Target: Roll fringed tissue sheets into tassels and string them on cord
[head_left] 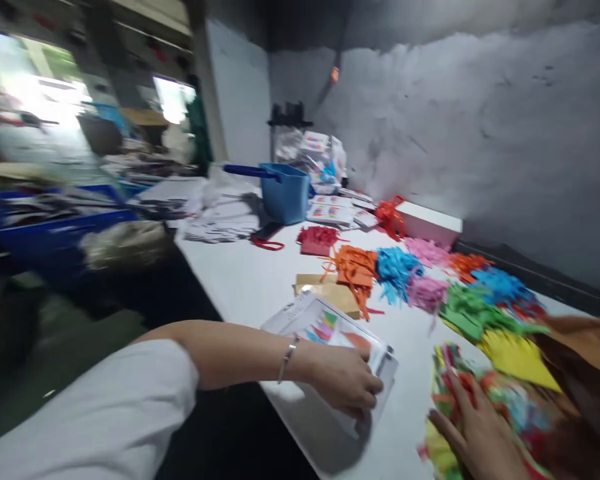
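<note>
My left hand (343,380), with a silver bracelet at the wrist, reaches across the white table. Its fingers are curled closed on the right part of a clear plastic packet (317,313), which shows a printed picture of coloured flags. At the lower right, my right hand (485,433) lies over a multicoloured bundle of flags and ribbon (447,373), thumb and fingers apart. That bundle is blurred, and the hand hides part of it. Just beyond it are yellow flags (517,357) and green flags (473,307). A brown cardboard piece (325,293) touches the packet's far side.
Red (317,239), orange (355,270), blue (397,267) and pink (427,293) flag bundles lie along the table (240,280). Behind them stand a blue bin (287,193) and a white box (430,223). Paper stacks (223,220) and a phone (269,231) lie farther left.
</note>
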Motion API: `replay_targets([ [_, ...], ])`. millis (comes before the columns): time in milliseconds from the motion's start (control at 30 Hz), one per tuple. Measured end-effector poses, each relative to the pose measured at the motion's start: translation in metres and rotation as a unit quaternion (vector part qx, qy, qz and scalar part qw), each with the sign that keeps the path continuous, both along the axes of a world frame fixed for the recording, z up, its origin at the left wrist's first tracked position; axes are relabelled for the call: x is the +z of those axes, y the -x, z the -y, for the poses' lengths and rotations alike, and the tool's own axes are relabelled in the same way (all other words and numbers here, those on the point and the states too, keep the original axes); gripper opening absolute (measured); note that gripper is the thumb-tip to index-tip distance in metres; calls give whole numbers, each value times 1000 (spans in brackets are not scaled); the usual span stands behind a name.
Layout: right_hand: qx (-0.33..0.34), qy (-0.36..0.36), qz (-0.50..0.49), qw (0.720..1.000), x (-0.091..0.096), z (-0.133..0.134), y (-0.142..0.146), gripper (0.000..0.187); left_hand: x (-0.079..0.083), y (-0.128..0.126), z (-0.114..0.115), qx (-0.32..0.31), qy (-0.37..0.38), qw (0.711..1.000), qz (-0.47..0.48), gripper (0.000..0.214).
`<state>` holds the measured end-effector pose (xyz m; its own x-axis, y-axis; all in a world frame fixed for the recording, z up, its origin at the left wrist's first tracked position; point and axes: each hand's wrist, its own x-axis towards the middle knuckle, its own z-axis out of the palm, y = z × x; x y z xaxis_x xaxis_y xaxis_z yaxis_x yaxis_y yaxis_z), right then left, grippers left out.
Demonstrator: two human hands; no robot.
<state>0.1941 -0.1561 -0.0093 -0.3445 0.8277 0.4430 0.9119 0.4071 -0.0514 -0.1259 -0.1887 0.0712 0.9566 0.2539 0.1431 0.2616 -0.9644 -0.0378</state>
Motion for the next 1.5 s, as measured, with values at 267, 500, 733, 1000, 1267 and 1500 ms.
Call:
replay_targets([
  [267,-5,107,-139,984,13,5,-12,66,11,6,-7,-28,9,999,18,14],
  [500,99,75,-231,965,50,49,10,66,19,9,-6,-25,31,999,36,13],
  [733,225,33,-83,970,45,91,51,58,25,19,-1,-46,59,992,105,5],
  [1000,249,-39,122,960,70,93,85,36,20,3,12,-86,14,989,118,9],
  [1267,324,39,93,941,30,98,110,22,7,-4,42,-107,46,984,132,20],
  [1500,300,76,-55,949,17,131,81,35,-2,94,42,464,262,747,397,53],
])
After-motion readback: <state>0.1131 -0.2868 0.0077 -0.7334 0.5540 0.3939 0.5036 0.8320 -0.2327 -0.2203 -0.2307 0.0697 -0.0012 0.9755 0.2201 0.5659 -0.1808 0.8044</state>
